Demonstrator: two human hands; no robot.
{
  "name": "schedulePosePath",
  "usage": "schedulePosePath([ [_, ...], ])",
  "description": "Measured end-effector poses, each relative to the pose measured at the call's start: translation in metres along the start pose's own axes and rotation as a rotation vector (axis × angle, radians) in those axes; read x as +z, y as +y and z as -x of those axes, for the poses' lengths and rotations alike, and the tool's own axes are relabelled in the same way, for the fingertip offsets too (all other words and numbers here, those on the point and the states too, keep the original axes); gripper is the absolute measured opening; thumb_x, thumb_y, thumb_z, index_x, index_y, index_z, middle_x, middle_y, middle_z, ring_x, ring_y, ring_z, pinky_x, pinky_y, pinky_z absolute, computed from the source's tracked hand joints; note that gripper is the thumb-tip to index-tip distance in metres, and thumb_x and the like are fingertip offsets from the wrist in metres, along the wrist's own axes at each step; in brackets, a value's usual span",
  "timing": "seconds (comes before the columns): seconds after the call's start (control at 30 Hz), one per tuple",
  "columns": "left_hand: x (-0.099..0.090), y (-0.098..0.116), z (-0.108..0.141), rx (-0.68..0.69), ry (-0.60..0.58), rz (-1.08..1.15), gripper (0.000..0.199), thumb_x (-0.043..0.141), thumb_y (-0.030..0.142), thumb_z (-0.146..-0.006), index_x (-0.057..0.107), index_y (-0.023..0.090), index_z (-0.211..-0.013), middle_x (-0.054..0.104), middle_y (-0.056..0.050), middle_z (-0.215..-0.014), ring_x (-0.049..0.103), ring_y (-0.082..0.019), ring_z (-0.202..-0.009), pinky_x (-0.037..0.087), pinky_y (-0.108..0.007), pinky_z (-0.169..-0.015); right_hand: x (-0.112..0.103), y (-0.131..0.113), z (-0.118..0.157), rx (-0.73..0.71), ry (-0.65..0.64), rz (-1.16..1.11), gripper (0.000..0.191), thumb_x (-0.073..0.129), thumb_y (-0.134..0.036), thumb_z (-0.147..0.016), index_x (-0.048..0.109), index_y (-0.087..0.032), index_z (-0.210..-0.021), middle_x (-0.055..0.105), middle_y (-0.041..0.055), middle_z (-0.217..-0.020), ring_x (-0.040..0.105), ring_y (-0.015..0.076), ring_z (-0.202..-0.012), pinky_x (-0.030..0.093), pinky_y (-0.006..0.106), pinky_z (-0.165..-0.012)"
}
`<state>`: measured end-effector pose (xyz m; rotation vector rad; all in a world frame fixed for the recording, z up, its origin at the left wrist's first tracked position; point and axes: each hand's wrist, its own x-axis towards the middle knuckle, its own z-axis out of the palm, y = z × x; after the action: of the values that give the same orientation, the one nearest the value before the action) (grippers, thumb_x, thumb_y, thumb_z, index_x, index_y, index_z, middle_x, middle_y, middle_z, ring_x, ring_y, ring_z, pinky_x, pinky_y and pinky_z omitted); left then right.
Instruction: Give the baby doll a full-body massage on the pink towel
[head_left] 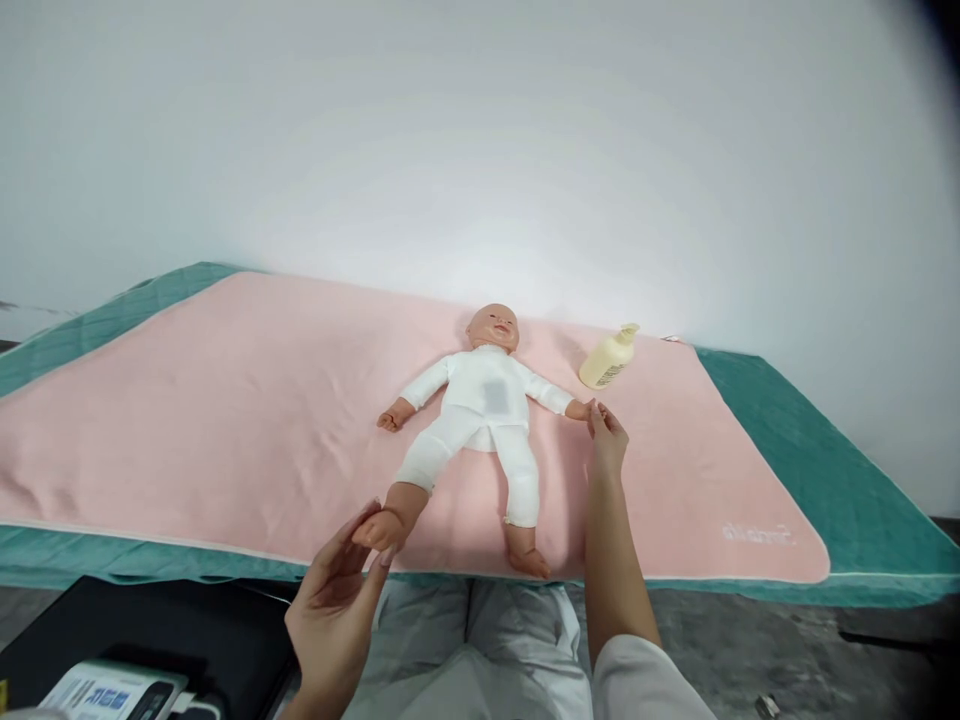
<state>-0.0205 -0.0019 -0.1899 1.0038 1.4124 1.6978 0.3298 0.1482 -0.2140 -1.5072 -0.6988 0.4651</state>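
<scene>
A baby doll (484, 400) with a white cloth body lies on its back on a pink mat (247, 400), head toward the wall. My left hand (337, 600) curls around the doll's foot at the left, thumb and fingers on either side of it. With closed fingertips, my right hand (607, 435) pinches the doll's hand on the right side. Just beyond my right hand stands a pale yellow pump bottle (607, 358), which looks tilted in this view. The doll's other hand and other foot rest on the mat, untouched.
Under the mat is a green padded cover (817, 470), showing at both ends and along the front edge. A white wall (480, 150) rises behind. At lower left, a white device (112, 690) with a cable sits on a black surface (67, 630).
</scene>
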Motion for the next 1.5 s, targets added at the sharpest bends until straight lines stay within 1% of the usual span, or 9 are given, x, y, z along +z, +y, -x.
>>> schedulePosePath([
  [0.13, 0.018, 0.023, -0.018, 0.125, -0.042, 0.029, 0.042, 0.076, 0.030, -0.077, 0.064, 0.022, -0.116, 0.070, -0.007, -0.117, 0.066, -0.025, -0.111, 0.056, -0.041, -0.099, 0.013, -0.036, 0.001, -0.009, 0.022, -0.124, 0.054, 0.068, -0.046, -0.075, 0.066, -0.012, -0.116, 0.069, 0.0113, -0.115, 0.065, 0.0237, -0.108, 0.054, 0.035, -0.092],
  [0.27, 0.041, 0.032, -0.025, 0.183, -0.134, -0.003, 0.040, 0.074, 0.033, -0.078, 0.063, 0.021, -0.115, 0.070, -0.007, -0.117, 0.065, -0.026, -0.114, 0.055, -0.043, -0.101, 0.028, -0.074, 0.010, -0.168, -0.061, 0.004, 0.045, 0.063, -0.043, -0.081, 0.067, -0.014, -0.117, 0.070, 0.0107, -0.114, 0.064, 0.0239, -0.107, 0.053, 0.038, -0.091],
  [0.4, 0.060, 0.026, -0.029, 0.208, -0.259, -0.073, 0.038, 0.070, 0.034, -0.082, 0.062, 0.019, -0.115, 0.067, -0.010, -0.123, 0.062, -0.027, -0.118, 0.053, -0.044, -0.103, 0.044, -0.093, 0.026, -0.371, -0.157, 0.100, 0.040, 0.060, -0.040, -0.087, 0.066, -0.017, -0.119, 0.068, 0.0100, -0.119, 0.063, 0.0219, -0.107, 0.053, 0.038, -0.092],
  [0.63, 0.079, 0.003, -0.056, 0.501, -0.415, -0.110, 0.035, 0.063, 0.020, -0.087, 0.059, 0.022, -0.121, 0.066, -0.009, -0.124, 0.062, -0.024, -0.119, 0.053, -0.042, -0.102, 0.064, -0.082, 0.052, -0.758, -0.280, 0.406, 0.029, 0.055, -0.030, -0.092, 0.067, -0.021, -0.116, 0.070, 0.0077, -0.112, 0.060, 0.0238, -0.103, 0.051, 0.043, -0.094],
  [0.87, 0.095, -0.009, -0.078, 0.632, -0.426, -0.179, 0.035, 0.063, 0.019, -0.087, 0.057, 0.022, -0.122, 0.067, -0.009, -0.121, 0.063, -0.023, -0.117, 0.055, -0.042, -0.099, 0.073, -0.055, 0.070, -0.930, -0.348, 0.478, 0.031, 0.055, -0.016, -0.090, 0.065, -0.022, -0.119, 0.068, 0.0072, -0.111, 0.058, 0.0230, -0.104, 0.053, 0.039, -0.092],
  [1.07, 0.101, -0.012, -0.079, 0.661, -0.425, -0.176, 0.037, 0.063, 0.015, -0.086, 0.058, 0.024, -0.122, 0.068, -0.007, -0.119, 0.064, -0.021, -0.115, 0.055, -0.040, -0.099, 0.075, -0.049, 0.072, -0.923, -0.390, 0.516, 0.032, 0.055, -0.016, -0.089, 0.066, -0.023, -0.118, 0.067, 0.0080, -0.112, 0.057, 0.0245, -0.105, 0.053, 0.042, -0.092],
  [1.2, 0.096, -0.011, -0.077, 0.662, -0.425, -0.157, 0.039, 0.063, 0.012, -0.085, 0.056, 0.023, -0.122, 0.067, -0.007, -0.122, 0.063, -0.021, -0.117, 0.055, -0.040, -0.099, 0.070, -0.052, 0.065, -0.879, -0.373, 0.465, 0.030, 0.055, -0.020, -0.090, 0.066, -0.022, -0.118, 0.068, 0.0080, -0.112, 0.057, 0.0235, -0.105, 0.052, 0.041, -0.093],
  [1.33, 0.081, -0.006, -0.067, 0.660, -0.433, -0.139, 0.041, 0.064, 0.010, -0.084, 0.056, 0.022, -0.122, 0.066, -0.008, -0.124, 0.062, -0.023, -0.119, 0.055, -0.042, -0.100, 0.061, -0.059, 0.047, -0.736, -0.336, 0.376, 0.029, 0.060, -0.028, -0.088, 0.068, -0.021, -0.115, 0.069, 0.0080, -0.112, 0.059, 0.0232, -0.104, 0.051, 0.041, -0.094],
  [1.5, 0.052, -0.008, -0.046, 0.759, -0.420, -0.124, 0.048, 0.070, 0.004, -0.077, 0.057, 0.023, -0.120, 0.070, -0.005, -0.116, 0.068, -0.024, -0.109, 0.049, -0.053, -0.106, 0.044, -0.062, 0.018, -0.453, -0.215, 0.209, 0.037, 0.061, -0.039, -0.086, 0.067, -0.019, -0.116, 0.069, 0.0094, -0.116, 0.063, 0.0227, -0.105, 0.050, 0.040, -0.094],
])
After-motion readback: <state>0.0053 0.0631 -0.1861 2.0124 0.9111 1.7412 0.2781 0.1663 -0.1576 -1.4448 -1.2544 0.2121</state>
